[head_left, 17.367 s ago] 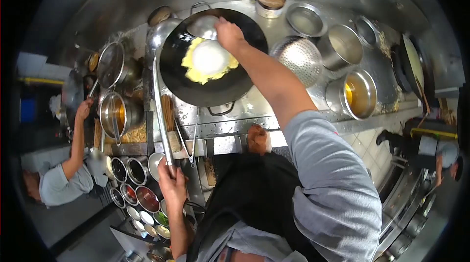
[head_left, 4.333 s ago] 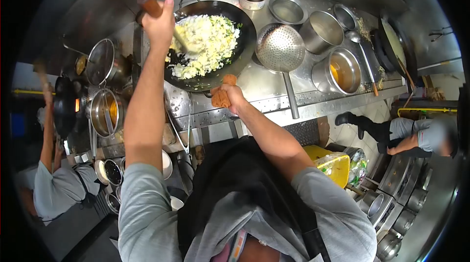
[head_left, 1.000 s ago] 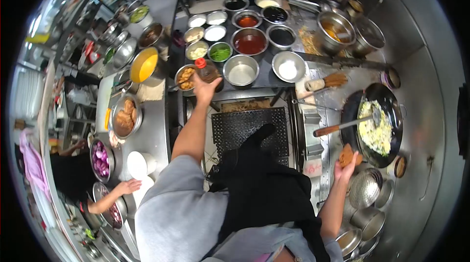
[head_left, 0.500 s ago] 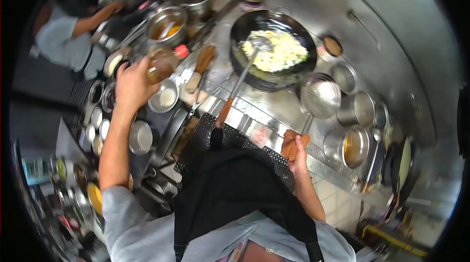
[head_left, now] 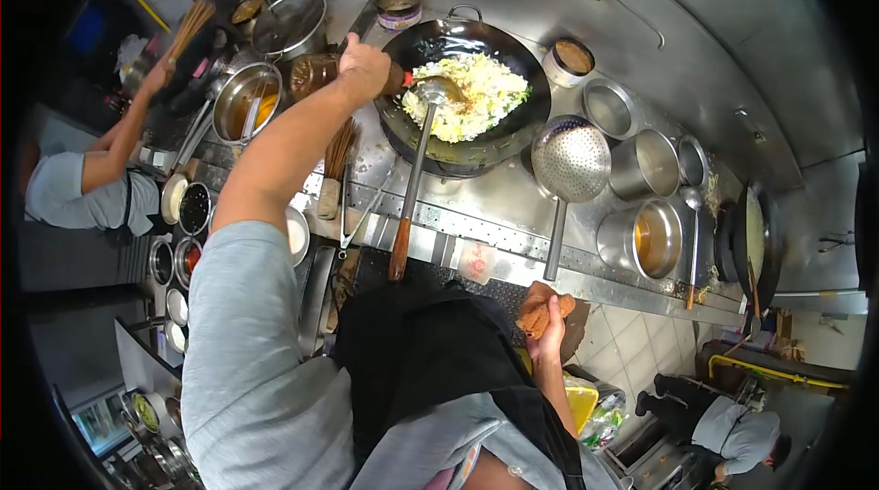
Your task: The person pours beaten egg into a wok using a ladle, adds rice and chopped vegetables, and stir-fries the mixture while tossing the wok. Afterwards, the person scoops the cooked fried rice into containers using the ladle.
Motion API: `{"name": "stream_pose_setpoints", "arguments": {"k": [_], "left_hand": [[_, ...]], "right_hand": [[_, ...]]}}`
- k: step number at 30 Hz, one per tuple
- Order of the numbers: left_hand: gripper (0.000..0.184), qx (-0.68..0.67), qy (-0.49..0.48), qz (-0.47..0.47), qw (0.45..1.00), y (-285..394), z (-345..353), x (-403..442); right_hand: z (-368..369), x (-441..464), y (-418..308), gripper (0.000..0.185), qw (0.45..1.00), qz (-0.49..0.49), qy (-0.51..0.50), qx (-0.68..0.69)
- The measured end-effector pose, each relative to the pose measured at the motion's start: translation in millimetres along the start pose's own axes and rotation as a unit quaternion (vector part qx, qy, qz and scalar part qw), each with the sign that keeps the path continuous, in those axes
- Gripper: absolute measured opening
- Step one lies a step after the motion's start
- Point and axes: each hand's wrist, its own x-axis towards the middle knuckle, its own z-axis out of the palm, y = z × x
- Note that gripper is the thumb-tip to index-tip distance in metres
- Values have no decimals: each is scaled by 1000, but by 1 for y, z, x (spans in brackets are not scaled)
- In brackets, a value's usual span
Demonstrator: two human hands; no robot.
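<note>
My left hand [head_left: 364, 67] is closed around a bottle of brown sauce [head_left: 311, 76], held on its side with the red tip over the wok's [head_left: 540, 114] left rim. Inside the wok lies fried rice [head_left: 490, 92] with yellow and green bits and a brown patch near the middle. A ladle [head_left: 414, 183] rests with its bowl on the rice, right by the bottle's tip, its wooden handle pointing toward me. Low in front of my apron, my right hand [head_left: 549, 336] grips a bunched orange-brown cloth [head_left: 542, 309].
Right of the wok sit a perforated skimmer [head_left: 571, 158], a pot with yellow liquid [head_left: 655, 238] and several metal pots. A bamboo brush [head_left: 338, 160] and tongs [head_left: 359, 215] lie left. A co-worker [head_left: 92, 183] holds another brush at far left; another person [head_left: 737, 426] is at lower right.
My left hand has carried the bottle from the left side across to the wok and tipped it over. A brown patch now shows on the rice. My right hand still holds the cloth.
</note>
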Motion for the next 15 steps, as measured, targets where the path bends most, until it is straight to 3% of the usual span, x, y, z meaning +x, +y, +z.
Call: {"name": "stream_pose_setpoints", "arguments": {"k": [1,4,8,9,10,12,14,15], "left_hand": [[25,18,-39,13,999,-3,-5,-9],[28,-48,-11,-18,999,-11,8,-29],[56,-227,84,-146,959,-20,35,-90],[72,-272,115,-166,941,-19,50,-109],[71,-321,208,-183,906,-15,61,-134],[77,-384,306,-238,838,0,75,-189],[78,-503,321,-299,745,18,68,-267],[80,-498,310,-352,729,30,70,-307]], "right_hand": [[3,-3,-2,41,1000,-8,-2,-6],[6,7,-5,42,999,1,-41,-20],[40,25,-15,49,988,31,-130,-75],[51,28,-18,51,984,43,-149,-86],[61,30,-20,53,979,58,-171,-98],[75,35,-23,59,967,76,-191,-153],[83,34,-25,61,952,88,-206,-210],[83,40,-23,63,938,87,-254,-220]]}}
